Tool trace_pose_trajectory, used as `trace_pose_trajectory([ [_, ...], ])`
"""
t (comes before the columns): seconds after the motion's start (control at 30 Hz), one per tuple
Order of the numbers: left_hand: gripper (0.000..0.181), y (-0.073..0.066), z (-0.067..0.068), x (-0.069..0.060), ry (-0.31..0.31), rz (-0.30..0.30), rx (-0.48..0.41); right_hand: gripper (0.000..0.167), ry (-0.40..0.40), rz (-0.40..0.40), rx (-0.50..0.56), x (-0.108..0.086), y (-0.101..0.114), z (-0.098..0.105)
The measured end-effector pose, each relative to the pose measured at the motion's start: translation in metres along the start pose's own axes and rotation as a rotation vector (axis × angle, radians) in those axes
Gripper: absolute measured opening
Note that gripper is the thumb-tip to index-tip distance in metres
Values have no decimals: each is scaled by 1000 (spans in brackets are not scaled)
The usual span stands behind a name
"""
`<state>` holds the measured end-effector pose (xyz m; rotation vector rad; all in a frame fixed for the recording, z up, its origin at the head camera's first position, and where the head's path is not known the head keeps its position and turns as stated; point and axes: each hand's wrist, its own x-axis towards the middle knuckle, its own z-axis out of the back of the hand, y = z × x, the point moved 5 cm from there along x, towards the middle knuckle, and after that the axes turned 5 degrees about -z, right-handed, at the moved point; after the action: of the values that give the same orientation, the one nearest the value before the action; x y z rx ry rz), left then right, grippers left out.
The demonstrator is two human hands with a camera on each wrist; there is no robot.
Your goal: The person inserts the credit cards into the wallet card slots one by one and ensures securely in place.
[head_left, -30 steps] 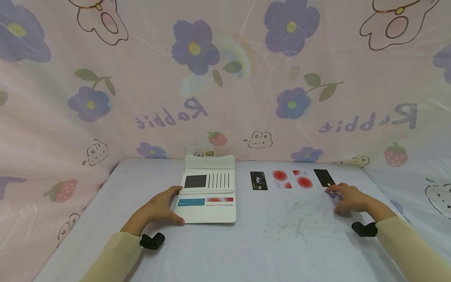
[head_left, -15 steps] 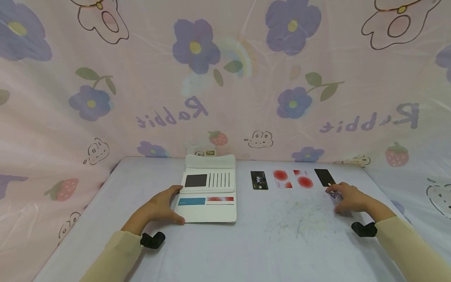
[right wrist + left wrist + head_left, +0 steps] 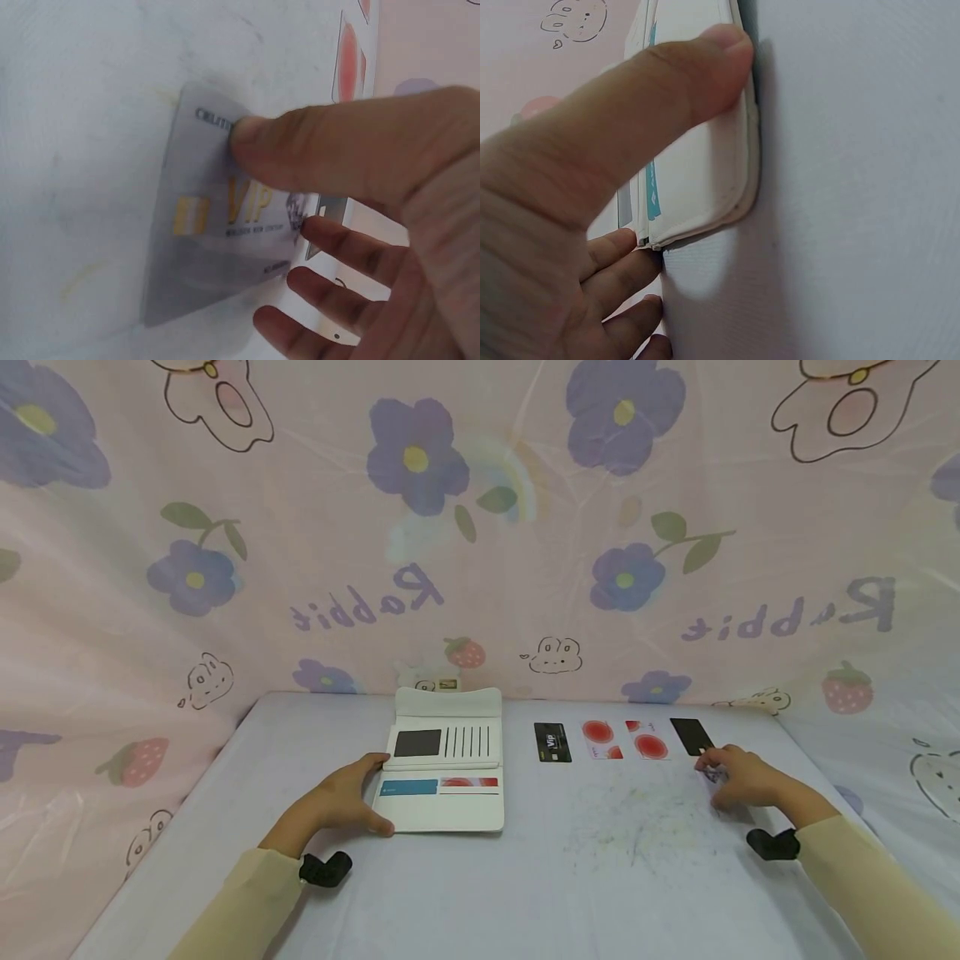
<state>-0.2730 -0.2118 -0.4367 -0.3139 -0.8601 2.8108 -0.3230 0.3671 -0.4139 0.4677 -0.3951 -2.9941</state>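
An unfolded white wallet (image 3: 450,816) lies on the table with a teal card (image 3: 408,787) and a red-patterned card (image 3: 468,782) showing in its slots. My left hand (image 3: 341,797) holds its left side, thumb over the near edge and fingertips at the left edge. My right hand (image 3: 750,782) holds a silvery VIP card (image 3: 214,240). In the right wrist view the thumb presses on its face near one edge, while fingertips touch the opposite side. Most of this card is hidden under the hand in the head view.
A row of cards runs along the back right: a black VIP card (image 3: 552,742), two red-and-white cards (image 3: 600,740) and a plain black card (image 3: 691,737). Behind the white table (image 3: 480,893) hangs a patterned pink cloth (image 3: 510,568).
Both hands stay nearly in place; the right hand has shifted only very slightly at the silvery card. The wallet and the row of cards have not moved.
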Motion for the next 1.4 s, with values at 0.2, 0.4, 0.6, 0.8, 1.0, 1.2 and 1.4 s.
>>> trace_pose_trajectory([
  [0.2, 121, 0, 0, 0, 1, 1, 2, 39, -13, -3, 31, 2, -1, -1],
  [0.4, 120, 0, 0, 0, 0, -8, 0, 50, -27, 3, 21, 2, -3, -2],
  [0.6, 120, 0, 0, -1, -2, -9, -3, 57, -20, -8, -25, 1, -3, 0],
  [0.8, 120, 0, 0, -1, -3, -7, -4, 55, -30, 8, -20, 3, -4, 2],
  [1.0, 120, 0, 0, -1, -1, -8, -7, 58, -28, -5, 27, 6, -8, 1],
  [1.2, 120, 1, 0, 0, 3, -11, -8, 59, -77, 6, 33, 4, -9, 2],
  [1.4, 120, 2, 0, 0, 0, -9, -17, 48, -139, 72, 26, -1, -7, 8],
])
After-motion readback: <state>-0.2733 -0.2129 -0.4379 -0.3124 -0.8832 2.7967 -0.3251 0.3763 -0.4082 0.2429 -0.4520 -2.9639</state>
